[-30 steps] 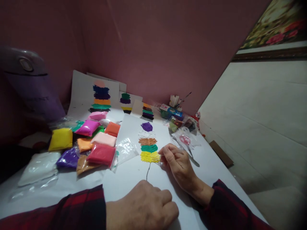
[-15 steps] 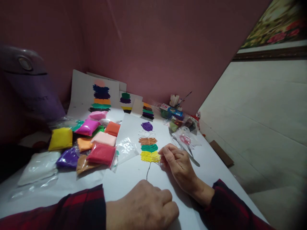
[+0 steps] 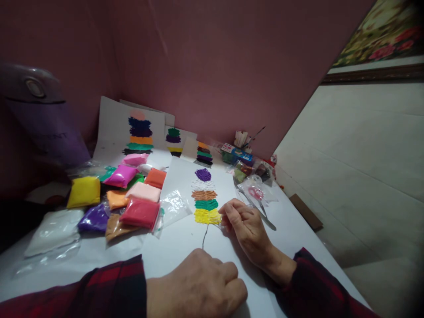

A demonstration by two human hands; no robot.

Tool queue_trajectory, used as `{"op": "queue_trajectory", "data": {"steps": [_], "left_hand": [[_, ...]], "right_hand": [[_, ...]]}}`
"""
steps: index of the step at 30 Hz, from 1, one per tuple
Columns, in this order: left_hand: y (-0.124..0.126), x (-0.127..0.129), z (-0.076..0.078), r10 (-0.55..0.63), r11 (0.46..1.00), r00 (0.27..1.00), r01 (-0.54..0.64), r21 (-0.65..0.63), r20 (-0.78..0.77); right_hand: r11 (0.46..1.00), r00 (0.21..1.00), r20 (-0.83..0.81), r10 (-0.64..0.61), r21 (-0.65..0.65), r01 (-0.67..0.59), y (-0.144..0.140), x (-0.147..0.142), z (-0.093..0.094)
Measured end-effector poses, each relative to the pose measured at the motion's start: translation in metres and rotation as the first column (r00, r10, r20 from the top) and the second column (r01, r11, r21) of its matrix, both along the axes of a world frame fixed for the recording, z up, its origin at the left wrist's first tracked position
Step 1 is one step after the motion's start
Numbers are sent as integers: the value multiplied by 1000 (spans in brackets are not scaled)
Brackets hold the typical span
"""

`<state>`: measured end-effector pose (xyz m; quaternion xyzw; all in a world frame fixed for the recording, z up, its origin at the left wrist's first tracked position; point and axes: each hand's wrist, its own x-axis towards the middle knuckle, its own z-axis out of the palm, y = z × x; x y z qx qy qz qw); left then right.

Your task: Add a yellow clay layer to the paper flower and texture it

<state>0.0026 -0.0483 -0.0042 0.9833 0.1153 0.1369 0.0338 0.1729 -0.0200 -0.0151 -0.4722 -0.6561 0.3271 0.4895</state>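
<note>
My right hand (image 3: 243,227) is closed in a pinch at the right edge of a yellow clay band (image 3: 206,216). Whatever lies between its fingertips is too small to make out. Above that band run a green band (image 3: 206,204), a brown one (image 3: 203,194), a white one (image 3: 203,185) and a purple tip (image 3: 202,174). A thin dark stem line (image 3: 204,237) drops from the yellow band on the white paper (image 3: 175,176). My left hand (image 3: 198,285) rests on the paper below the stem, fingers curled under, their tips hidden.
Several bagged clay packs, including a red one (image 3: 139,213) and a yellow one (image 3: 83,192), lie at left. A purple bottle (image 3: 49,128) stands behind them. Sheets with striped colours (image 3: 140,132) lean at the back. Metal tools (image 3: 265,216) and a blue box (image 3: 236,152) are at right.
</note>
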Motion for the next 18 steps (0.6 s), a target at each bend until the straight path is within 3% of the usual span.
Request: {"op": "queue_trajectory", "data": {"steps": [18], "left_hand": [[-2, -3, 4, 4, 1000, 1000, -5, -25, -20]], "right_hand": [[1000, 1000, 6, -4, -7, 4, -1, -2, 5]]}}
